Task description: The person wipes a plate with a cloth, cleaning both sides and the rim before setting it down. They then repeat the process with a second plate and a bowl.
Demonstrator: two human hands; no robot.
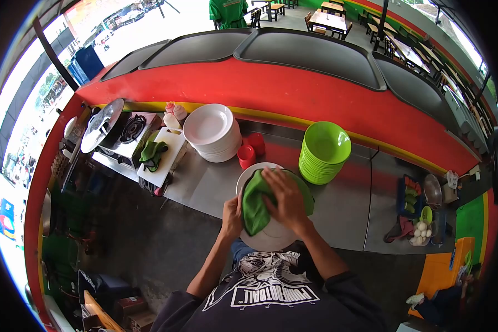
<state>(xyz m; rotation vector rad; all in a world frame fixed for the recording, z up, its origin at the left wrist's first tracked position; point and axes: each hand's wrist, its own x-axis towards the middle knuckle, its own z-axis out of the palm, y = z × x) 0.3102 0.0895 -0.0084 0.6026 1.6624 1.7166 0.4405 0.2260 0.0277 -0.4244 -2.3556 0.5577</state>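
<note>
A white plate (271, 239) is held tilted in front of my body, over the counter's near edge. My left hand (232, 218) grips its left rim, fingers wrapped behind. Across the plate's face lies a green cloth (255, 209), bunched under my right hand (286, 199). That hand holds the cloth against the plate, fingers extended over it and thumb to the left. Just beyond the plate stand red cups (247, 156). A tall stack of white plates (211, 130) is to their left, and a stack of lime-green bowls (325, 149) to the right.
The steel counter (340, 213) runs along a red wall (205, 86) topped with black trays (310, 52). At left are a white cutting board (169, 146) with another green cloth (152, 153), and a stove with a lidded pan (102, 126). Eggs (421, 232) sit at right.
</note>
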